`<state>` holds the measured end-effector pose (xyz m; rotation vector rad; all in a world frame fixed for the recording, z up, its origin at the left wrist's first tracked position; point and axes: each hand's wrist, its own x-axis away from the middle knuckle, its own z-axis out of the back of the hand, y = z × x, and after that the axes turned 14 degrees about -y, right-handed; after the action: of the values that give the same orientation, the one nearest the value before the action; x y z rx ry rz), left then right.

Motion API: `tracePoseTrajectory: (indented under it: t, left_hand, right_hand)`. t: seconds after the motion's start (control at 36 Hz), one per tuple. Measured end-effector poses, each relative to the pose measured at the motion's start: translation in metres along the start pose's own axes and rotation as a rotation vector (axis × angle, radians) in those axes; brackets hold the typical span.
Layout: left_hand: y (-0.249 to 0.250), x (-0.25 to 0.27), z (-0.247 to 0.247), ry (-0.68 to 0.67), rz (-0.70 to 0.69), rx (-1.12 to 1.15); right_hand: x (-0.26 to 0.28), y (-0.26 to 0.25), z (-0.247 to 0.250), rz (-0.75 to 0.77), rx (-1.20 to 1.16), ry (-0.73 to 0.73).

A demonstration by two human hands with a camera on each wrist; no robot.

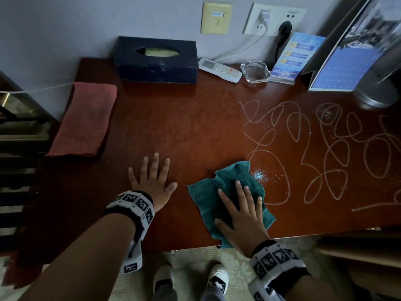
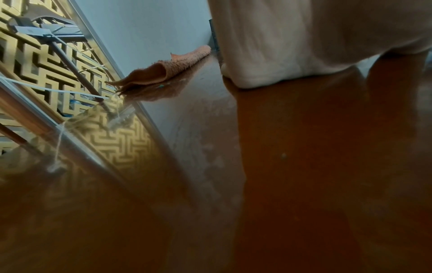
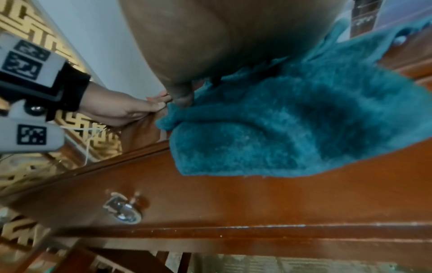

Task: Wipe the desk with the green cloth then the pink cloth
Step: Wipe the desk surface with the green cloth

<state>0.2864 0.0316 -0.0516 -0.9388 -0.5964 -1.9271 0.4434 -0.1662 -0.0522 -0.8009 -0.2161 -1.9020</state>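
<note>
Dim room; wrist views blurred, edges warped.

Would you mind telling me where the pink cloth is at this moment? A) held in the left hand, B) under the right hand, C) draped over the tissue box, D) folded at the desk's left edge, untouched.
D: the pink cloth lies folded at the left edge of the desk, while the left hand rests flat on bare wood and the right hand presses the green cloth.

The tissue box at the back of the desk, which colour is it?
The tissue box is dark navy blue; the head view shows it best.
</note>
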Motion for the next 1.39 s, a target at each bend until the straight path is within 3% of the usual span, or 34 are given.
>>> tracePoseTrajectory:
  t: [0.11, 0.42, 0.72, 0.97, 1.39]
  left_hand:
    - [0.001, -0.001, -0.001, 0.003, 0.000, -0.005]
    - [0.006, 0.006, 0.004, 0.005, 0.029, -0.015]
    - [0.034, 0.002, 0.036, 0.194, 0.037, -0.019]
    - [0.095, -0.025, 0.049, 0.104, -0.116, -0.047]
    - [0.113, -0.041, 0.050, -0.022, -0.058, 0.009]
  right_hand:
    - [-0.003, -0.001, -0.004, -0.039, 0.000, -0.023]
    - [-0.009, 0.026, 0.011, 0.027, 0.061, -0.074]
    - [-0.020, 0.046, 0.033, 0.078, 0.122, -0.164]
    - [-0.033, 0.056, 0.041, 0.135, 0.137, -0.159]
    - [-0.074, 0.071, 0.072, 0.202, 0.184, -0.147]
